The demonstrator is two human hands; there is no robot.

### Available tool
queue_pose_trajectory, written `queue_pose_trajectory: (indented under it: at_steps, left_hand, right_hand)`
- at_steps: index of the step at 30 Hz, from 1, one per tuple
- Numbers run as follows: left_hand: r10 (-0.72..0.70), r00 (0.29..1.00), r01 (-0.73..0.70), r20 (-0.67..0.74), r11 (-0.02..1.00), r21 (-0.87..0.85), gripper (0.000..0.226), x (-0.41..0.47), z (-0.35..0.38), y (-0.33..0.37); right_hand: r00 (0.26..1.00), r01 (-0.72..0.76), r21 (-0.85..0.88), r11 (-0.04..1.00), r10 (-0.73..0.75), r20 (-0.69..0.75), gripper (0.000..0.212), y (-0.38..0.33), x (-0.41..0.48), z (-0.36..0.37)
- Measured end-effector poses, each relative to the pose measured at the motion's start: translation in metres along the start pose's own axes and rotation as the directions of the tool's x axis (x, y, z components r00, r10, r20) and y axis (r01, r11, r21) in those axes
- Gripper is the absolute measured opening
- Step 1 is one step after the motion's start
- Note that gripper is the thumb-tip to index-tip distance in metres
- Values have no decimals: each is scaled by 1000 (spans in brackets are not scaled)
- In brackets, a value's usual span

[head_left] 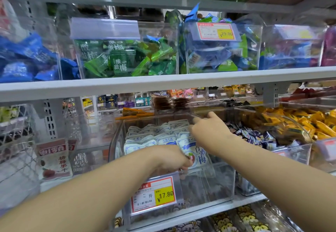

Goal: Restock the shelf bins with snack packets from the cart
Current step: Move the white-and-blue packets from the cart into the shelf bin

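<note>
A clear plastic shelf bin [214, 182] with a 17.80 price tag [154, 195] holds rows of white-and-blue snack packets [154, 133]. My left hand [171, 159] is inside the bin at its front and grips the front white packet [198, 153] by its lower edge. My right hand [209, 126] reaches over the packets to the bin's raised clear lid and rests on its rim, fingers extended. The cart is out of view.
To the right stands a bin of dark blue wrapped sweets [254, 135] and one of orange packets [309, 122]. The upper shelf [163, 82] carries bins of green [127, 57] and blue packets [218, 53]. A red-and-white bag [54, 159] hangs at the left.
</note>
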State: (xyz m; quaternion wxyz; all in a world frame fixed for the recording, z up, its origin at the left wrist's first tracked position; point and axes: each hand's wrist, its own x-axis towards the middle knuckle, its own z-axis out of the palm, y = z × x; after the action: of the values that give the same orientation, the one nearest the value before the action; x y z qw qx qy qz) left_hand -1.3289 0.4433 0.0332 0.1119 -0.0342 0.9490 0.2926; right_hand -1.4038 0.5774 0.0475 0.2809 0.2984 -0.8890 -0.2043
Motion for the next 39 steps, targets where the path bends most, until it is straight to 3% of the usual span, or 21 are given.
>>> queue_pose_trajectory:
  at_steps: [5,14,21,24,26,29,32,35,39]
  left_hand:
    - [23,999,-19,-33,993,120,43,-5,0,2]
    - [106,994,-109,23,977,182,43,-4,0,0]
    - [132,990,-125,-45,984,126,38,-14,-5,1]
    - [119,990,-113,-76,990,80,47,-24,-6,4]
    - [141,981,-123,-135,983,136,53,-34,-8,7]
    - [250,919,-187,-304,957,222,50,-52,-1,16]
    - [389,788,-301,-476,919,253,36,-71,21,23]
    - [520,666,-429,-534,854,296,25,-85,54,30]
    - [559,687,-508,-464,826,243,21,-89,120,44]
  right_hand:
    - [994,72,104,992,-63,-85,47,-1,-9,2]
    - [991,91,155,984,-105,83,40,1,-18,-1]
    - [996,91,208,974,-86,-32,43,4,-28,-6]
    - [994,92,250,964,-74,-83,39,7,-39,-13]
    - [991,91,270,958,-61,-118,38,10,-52,-18]
    - [983,91,339,936,-30,-181,36,13,-78,-20]
    - [964,100,448,888,26,-266,28,17,-111,-20]
    - [948,69,580,812,127,-291,25,22,-160,-13]
    - [970,-81,639,765,209,-128,30,28,-231,12]
